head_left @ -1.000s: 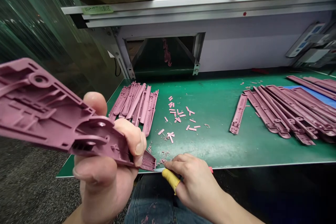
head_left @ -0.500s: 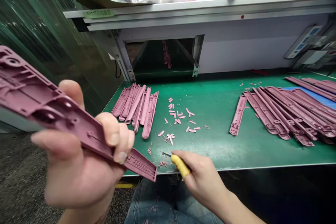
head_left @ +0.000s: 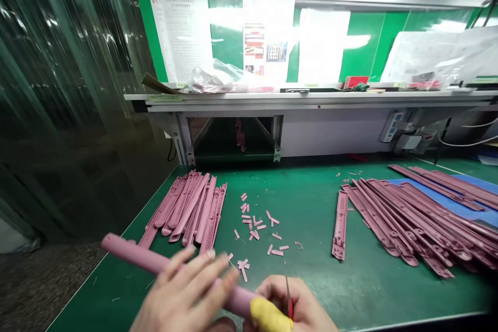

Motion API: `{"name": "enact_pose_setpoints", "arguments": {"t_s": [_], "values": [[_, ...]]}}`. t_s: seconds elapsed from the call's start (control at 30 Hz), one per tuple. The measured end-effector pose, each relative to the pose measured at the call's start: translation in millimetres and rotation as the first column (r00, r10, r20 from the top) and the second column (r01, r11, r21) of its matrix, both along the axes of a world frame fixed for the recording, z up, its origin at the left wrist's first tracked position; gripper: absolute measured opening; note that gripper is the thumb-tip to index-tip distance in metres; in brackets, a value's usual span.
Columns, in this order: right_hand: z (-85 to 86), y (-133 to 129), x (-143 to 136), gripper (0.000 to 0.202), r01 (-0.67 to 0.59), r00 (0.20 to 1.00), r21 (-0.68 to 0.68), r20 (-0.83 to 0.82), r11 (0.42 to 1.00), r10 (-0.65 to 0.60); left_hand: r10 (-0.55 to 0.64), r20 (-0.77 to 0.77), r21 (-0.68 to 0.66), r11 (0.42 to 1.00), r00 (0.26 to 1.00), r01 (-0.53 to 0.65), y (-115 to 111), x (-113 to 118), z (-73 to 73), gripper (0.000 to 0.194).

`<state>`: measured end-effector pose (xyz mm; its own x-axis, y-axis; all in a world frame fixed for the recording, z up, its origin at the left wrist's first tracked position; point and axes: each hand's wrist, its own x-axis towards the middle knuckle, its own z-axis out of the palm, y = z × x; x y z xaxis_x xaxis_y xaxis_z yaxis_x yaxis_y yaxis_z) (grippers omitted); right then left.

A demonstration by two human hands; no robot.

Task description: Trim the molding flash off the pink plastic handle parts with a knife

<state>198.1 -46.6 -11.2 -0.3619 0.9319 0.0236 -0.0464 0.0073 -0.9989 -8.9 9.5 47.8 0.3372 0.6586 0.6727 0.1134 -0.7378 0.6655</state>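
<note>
In the head view, my left hand [head_left: 190, 288] is wrapped over a long pink plastic part [head_left: 134, 257], its smooth rounded side facing up. The part slants from left down to right, and its near end meets my right hand [head_left: 301, 303]. My right hand is closed on a yellow-handled knife [head_left: 270, 315]. The thin blade stands up by the fingers, with something red at its base. Whether the right fingers also pinch the part's end, I cannot tell. Small pink plastic scraps [head_left: 252, 220] lie on the green tabletop beyond my hands.
A pile of pink parts [head_left: 194, 207] sits at the left, with a larger pile [head_left: 412, 218] at the right. One single part [head_left: 340, 225] lies beside it. Behind the green table [head_left: 311, 187] are a chute opening [head_left: 233, 156] and a shelf [head_left: 330, 98].
My left hand has lowered the pink part from high at the left and turned its smooth side up. My right hand with the knife has come against its end. The view has tilted up.
</note>
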Motion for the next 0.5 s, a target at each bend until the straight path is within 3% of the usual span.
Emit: {"name": "enact_pose_setpoints", "arguments": {"t_s": [0.1, 0.2, 0.27, 0.33, 0.43, 0.5], "values": [[18.8, 0, 14, 0.041, -0.051, 0.996, 0.004, 0.078, 0.999, 0.05, 0.005, -0.334, 0.178, 0.982, 0.943, 0.057, -11, -16, -10.8, 0.046], [27.4, -5, 23, 0.039, 0.016, 0.947, 0.26, 0.306, 0.965, -0.098, 0.077, -0.644, 0.249, 0.962, 0.762, 0.114, -17, -36, -13.6, 0.053], [26.1, -6, 24, 0.042, -0.009, 0.877, 0.491, 0.422, 0.871, -0.228, 0.129, -0.75, 0.289, 0.946, 0.649, 0.146, -15, -44, -7.9, 0.054], [22.6, -6, 20, 0.049, -0.099, 0.805, 0.672, 0.488, 0.734, -0.338, 0.158, -0.795, 0.338, 0.917, 0.586, 0.211, -10, -47, 1.1, 0.054], [20.3, -1, 8, 0.057, -0.213, 0.685, 0.818, 0.515, 0.534, -0.515, 0.171, -0.805, 0.382, 0.882, 0.568, 0.275, -6, -44, 14.9, 0.05], [21.6, 3, 2, 0.052, -0.272, 0.619, 0.843, 0.523, 0.465, -0.586, 0.177, -0.803, 0.406, 0.861, 0.568, 0.305, -8, -40, 22.1, 0.048]]}}
